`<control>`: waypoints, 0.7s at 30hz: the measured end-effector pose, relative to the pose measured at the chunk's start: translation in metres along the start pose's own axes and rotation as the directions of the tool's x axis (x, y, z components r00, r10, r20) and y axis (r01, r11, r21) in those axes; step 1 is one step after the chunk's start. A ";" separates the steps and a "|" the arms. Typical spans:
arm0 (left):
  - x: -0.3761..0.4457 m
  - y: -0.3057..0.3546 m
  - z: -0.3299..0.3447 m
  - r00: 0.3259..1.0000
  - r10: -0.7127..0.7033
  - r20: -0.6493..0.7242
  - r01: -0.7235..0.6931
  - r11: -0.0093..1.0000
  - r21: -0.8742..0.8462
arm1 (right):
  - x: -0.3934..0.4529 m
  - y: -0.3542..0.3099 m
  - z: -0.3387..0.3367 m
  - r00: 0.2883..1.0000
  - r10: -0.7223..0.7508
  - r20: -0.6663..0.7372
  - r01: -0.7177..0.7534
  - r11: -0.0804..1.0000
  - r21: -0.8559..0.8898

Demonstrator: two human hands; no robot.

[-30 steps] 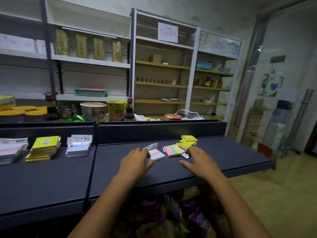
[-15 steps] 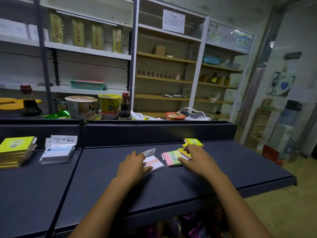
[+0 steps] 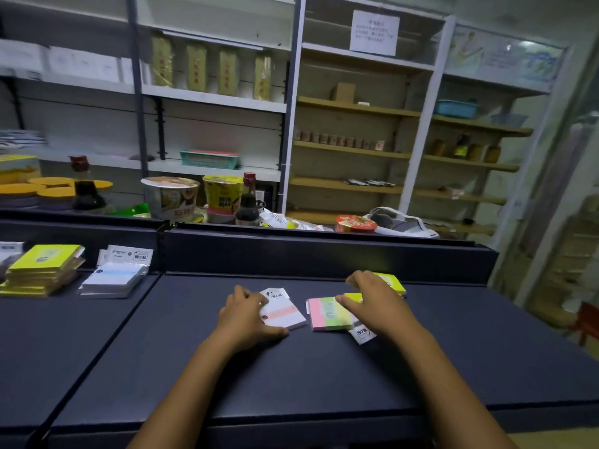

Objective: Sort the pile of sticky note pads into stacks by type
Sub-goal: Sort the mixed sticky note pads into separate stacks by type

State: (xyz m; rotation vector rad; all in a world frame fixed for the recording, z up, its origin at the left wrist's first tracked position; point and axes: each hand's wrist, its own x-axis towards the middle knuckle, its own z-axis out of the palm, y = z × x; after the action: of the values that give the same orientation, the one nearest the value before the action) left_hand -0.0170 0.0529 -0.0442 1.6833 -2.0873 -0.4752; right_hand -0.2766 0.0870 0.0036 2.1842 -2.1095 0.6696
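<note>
While my two hands lay on the dark counter [image 3: 324, 377], I logged the remaining pile as follows, every place taken from the pink-and-green pad [image 3: 329, 314] at its middle.

Item, white pad with an orange band [image 3: 282, 314]: just left of the pink-and-green pad, apart from it by a thin strip of counter, long axis running from near right to far left, printed tab at the far end. My left hand [image 3: 244, 315] held it, fingers curled over its left edge and thumb stretched along the counter under its near edge.

Item, yellow pads [image 3: 390, 283]: behind and right of the pink-and-green pad, one overlapping its far right corner. My right hand [image 3: 377, 303] arched over them, fingers bent and spread; whether they pinched a pad I could not tell, the palm hiding the contact.

Item, white tab [image 3: 362, 333]: at the near right corner, partly under my right wrist.

Item, finished stacks: a yellow stack [image 3: 42, 270] and a white stack [image 3: 111, 280], both well left of the pink-and-green pad, the white one nearer to it.

Judgement: the white pad belonged leftward, and my left hand was the nearer one for that carry.
</note>
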 end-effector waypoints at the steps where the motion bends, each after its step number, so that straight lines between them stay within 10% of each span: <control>1: 0.000 -0.001 0.002 0.999 -0.009 -0.033 0.008 0.999 -0.037 | 0.002 0.002 0.000 1.000 -0.011 0.004 0.011 1.000 0.006; 12: -0.011 0.009 0.011 0.947 0.073 -0.312 -0.248 0.783 -0.571 | 0.010 0.014 0.005 0.993 -0.118 0.025 0.117 0.992 0.057; 21: -0.015 0.010 0.005 0.921 0.114 -0.373 -0.335 0.722 -0.606 | 0.012 0.024 0.007 0.979 -0.155 0.132 0.142 0.985 0.101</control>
State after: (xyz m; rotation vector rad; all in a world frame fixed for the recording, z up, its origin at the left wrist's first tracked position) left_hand -0.0257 0.0699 -0.0452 0.9848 -1.5852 -0.7133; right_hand -0.2975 0.0719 -0.0052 2.4767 -1.9856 0.6296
